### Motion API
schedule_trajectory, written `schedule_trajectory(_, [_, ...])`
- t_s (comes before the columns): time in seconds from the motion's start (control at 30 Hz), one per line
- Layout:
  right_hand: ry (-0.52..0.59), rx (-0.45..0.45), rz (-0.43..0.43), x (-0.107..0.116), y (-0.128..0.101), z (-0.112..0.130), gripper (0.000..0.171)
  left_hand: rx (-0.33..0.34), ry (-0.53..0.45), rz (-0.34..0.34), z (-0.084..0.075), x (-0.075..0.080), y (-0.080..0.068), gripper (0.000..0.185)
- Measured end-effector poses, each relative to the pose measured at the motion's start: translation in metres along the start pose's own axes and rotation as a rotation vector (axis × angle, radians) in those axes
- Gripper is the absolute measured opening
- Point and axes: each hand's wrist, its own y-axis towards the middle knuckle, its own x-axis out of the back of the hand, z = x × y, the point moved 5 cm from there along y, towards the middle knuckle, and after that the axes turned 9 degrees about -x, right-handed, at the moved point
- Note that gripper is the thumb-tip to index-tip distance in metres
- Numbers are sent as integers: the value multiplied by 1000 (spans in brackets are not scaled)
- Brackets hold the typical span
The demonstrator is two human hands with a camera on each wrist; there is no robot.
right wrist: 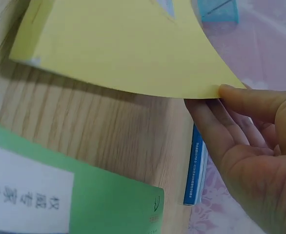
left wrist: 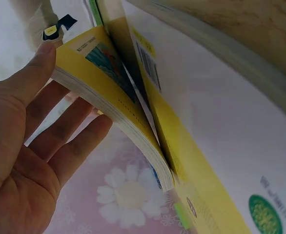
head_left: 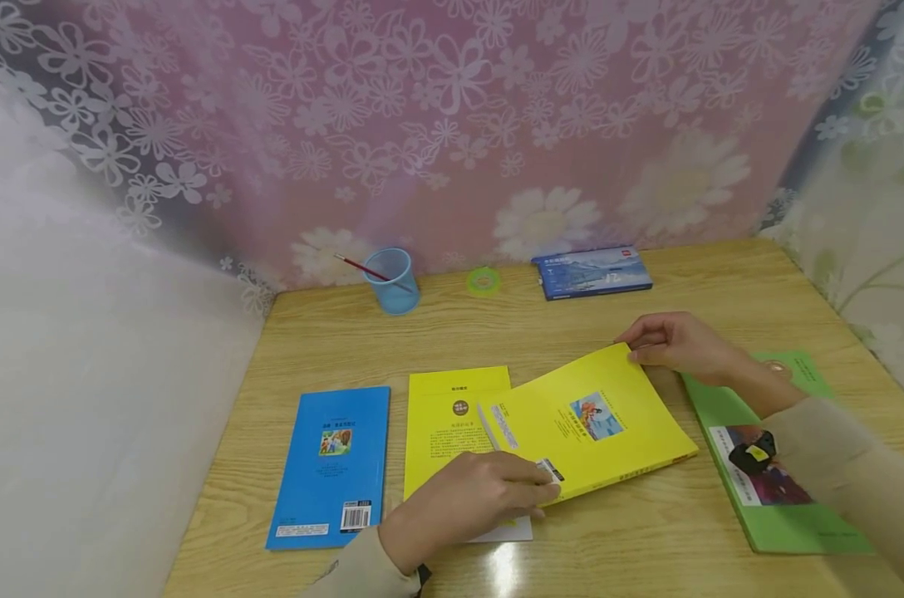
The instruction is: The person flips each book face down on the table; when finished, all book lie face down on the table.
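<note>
A yellow paperback book (head_left: 545,407) with a small picture on its cover is held tilted between both hands, its pages bending. My left hand (head_left: 482,494) pinches its lower left corner; in the left wrist view the thumb lies on the cover and the fingers sit beneath. At the upper right corner, my right hand (head_left: 680,345) pinches the cover's edge between thumb and fingers. Partly covered by it, a second yellow book (head_left: 437,448) lies on the table. A white-edged part shows below that book, near the left hand.
To the left lies a blue book (head_left: 332,473). On the right, a green book (head_left: 784,531) is partly hidden under the right forearm. Along the back stand a blue mesh cup (head_left: 394,291) with a pencil (head_left: 361,267), a green tape roll (head_left: 483,282) and a blue box (head_left: 594,274).
</note>
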Motion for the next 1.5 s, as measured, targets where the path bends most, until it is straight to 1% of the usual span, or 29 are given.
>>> schedule_trajectory(0.13, [-204, 0, -104, -3, 4, 1, 22, 16, -7, 17, 0, -3, 0, 33])
schedule_trajectory(0.2, [-288, 10, -141, -5, 6, 1, 20, 17, -3, 21, -1, -4, 0, 32])
schedule_trajectory(0.3, [-346, 26, -168, -8, 7, -1, 20, 21, -16, 34, -2, -6, 0, 30])
schedule_trajectory(0.43, [-377, 30, -175, -10, 9, -4, 24, 31, -30, 81, -5, -10, 0, 30])
schedule_trajectory(0.63, [-435, 29, -188, -14, 11, -3, 32, 25, 45, 151, -7, -18, 1, 32])
schedule_trajectory(0.77, [-435, 32, -168, -17, 11, -2, 35, 11, 114, 187, -10, -23, 2, 25])
schedule_trajectory(0.83, [-432, 23, -162, -19, 11, -3, 36, 6, 142, 195, -12, -25, 3, 23])
schedule_trajectory(0.9, [-430, 21, -160, -20, 11, -4, 37, 13, 147, 193, -12, -26, 4, 21])
schedule_trajectory(1.0, [-434, 10, -155, -23, 10, -7, 38, 37, 102, 188, -11, -26, 4, 20])
schedule_trajectory(1.07, [-434, 3, -150, -25, 9, -9, 38, 56, 54, 184, -9, -27, 4, 22])
schedule_trajectory(1.17, [-453, -4, -147, -28, 5, -9, 40, 113, -24, 203, -3, -28, -1, 31])
schedule_trajectory(1.2, [-471, -4, -150, -30, 4, -9, 41, 139, -41, 213, 0, -29, -2, 36])
schedule_trajectory(1.3, [-538, 2, -156, -35, -5, -5, 43, 246, -100, 259, 12, -30, -10, 51])
schedule_trajectory(1.37, [-577, 4, -162, -39, -12, -4, 45, 308, -121, 278, 21, -31, -14, 59])
schedule_trajectory(1.43, [-600, 0, -165, -44, -20, -2, 47, 372, -140, 295, 30, -32, -20, 64])
schedule_trajectory(1.5, [-609, 3, -164, -48, -28, -2, 48, 421, -137, 301, 40, -31, -25, 66])
